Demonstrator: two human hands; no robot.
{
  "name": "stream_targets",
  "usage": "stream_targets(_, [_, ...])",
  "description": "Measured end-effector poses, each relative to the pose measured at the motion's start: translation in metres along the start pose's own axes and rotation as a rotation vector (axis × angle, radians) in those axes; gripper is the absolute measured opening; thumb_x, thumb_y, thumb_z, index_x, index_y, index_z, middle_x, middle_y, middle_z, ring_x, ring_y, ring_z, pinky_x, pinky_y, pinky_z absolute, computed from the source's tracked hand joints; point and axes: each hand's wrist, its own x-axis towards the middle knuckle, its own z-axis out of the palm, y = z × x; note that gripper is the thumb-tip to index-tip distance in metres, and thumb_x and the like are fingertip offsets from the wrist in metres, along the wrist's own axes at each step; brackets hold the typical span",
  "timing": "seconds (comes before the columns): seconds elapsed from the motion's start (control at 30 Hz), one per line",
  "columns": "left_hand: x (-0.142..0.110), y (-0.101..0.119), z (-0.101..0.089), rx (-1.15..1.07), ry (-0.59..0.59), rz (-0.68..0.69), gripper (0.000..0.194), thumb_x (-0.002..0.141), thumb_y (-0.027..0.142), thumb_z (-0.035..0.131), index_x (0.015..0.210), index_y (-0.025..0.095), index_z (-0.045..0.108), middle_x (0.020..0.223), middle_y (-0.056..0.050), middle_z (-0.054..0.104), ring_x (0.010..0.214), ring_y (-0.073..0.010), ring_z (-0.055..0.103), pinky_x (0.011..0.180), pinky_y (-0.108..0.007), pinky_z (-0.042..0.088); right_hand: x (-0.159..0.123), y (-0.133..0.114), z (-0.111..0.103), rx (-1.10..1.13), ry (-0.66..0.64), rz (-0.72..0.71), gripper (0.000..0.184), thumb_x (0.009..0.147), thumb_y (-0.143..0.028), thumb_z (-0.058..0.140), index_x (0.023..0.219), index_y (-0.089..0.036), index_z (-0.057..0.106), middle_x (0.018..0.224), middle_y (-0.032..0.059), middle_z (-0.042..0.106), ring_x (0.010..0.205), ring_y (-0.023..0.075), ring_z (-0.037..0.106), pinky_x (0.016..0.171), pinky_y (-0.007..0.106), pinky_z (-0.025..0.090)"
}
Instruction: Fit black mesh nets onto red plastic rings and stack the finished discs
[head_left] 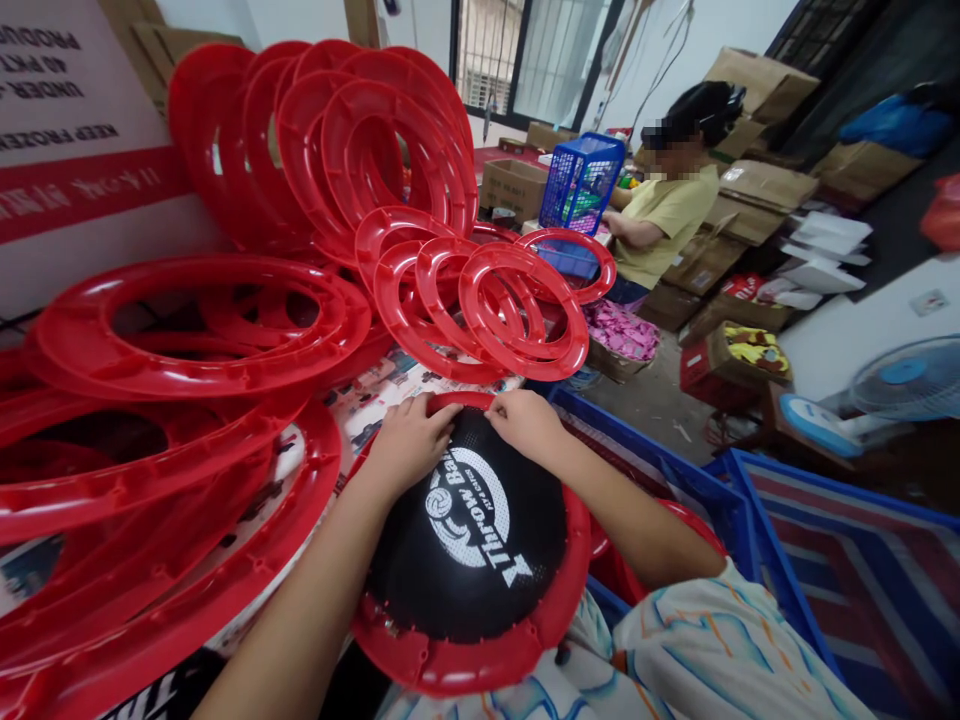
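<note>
A round black mesh point(405, 560) with white "Throw Ball" lettering lies within a red plastic ring point(442, 665), tilted and resting near my lap. My left hand point(416, 440) is closed at the far left edge of the mesh, thumb and fingers pinching along the rim. Just to its right, my right hand point(525, 425) pinches the mesh's far edge with thumb and forefinger. Between the two hands a short stretch of mesh and red rim shows. The fingertips partly hide what they grip.
Stacked large red rings point(202, 370) crowd the left, and smaller red rings point(525, 355) lean ahead. Blue crates point(757, 500) stand at the right. Beyond, a co-worker in a yellow shirt point(682, 215) works by a blue basket point(581, 185). A fan point(900, 375) stands far right.
</note>
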Motion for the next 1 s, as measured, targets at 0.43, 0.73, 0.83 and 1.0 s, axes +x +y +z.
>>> stream_targets(0.43, [-0.002,-0.001,-0.002,-0.005,-0.009,0.005,0.044,0.093,0.038,0.040,0.135,0.034,0.051,0.121,-0.014,0.053,0.113,-0.0316,0.051,0.095,-0.048,0.040,0.028,0.010,0.002,0.035,-0.003,0.001,0.021,0.090,-0.028,0.057,0.086,-0.016,0.073,0.085,0.0071,0.074,0.078,0.0171,0.065,0.068,0.024,0.040])
stream_targets(0.73, [-0.002,-0.002,-0.001,-0.005,-0.004,0.001,0.044,0.092,0.038,0.040,0.134,0.034,0.052,0.123,-0.013,0.053,0.116,-0.0311,0.049,0.097,-0.049,0.039,0.015,0.007,-0.004,0.024,0.023,-0.002,0.016,0.088,-0.023,0.059,0.086,-0.017,0.073,0.089,0.0062,0.073,0.080,0.0163,0.064,0.068,0.024,0.040])
stream_targets(0.83, [-0.002,-0.001,-0.002,-0.006,-0.003,-0.005,0.043,0.093,0.039,0.040,0.134,0.035,0.052,0.123,-0.013,0.054,0.116,-0.0311,0.049,0.097,-0.049,0.039,-0.008,0.008,-0.013,-0.010,0.072,0.053,0.020,0.091,-0.025,0.055,0.090,-0.017,0.072,0.094,0.0082,0.073,0.085,0.0185,0.064,0.070,0.026,0.040])
stream_targets(1.0, [-0.003,0.000,-0.005,0.008,-0.013,-0.012,0.043,0.093,0.040,0.038,0.134,0.034,0.052,0.125,-0.014,0.052,0.114,-0.0316,0.051,0.095,-0.048,0.040,-0.039,0.011,-0.015,-0.098,-0.072,0.135,0.025,0.089,-0.035,0.058,0.077,-0.020,0.074,0.079,0.0070,0.072,0.074,0.0200,0.064,0.061,0.029,0.036])
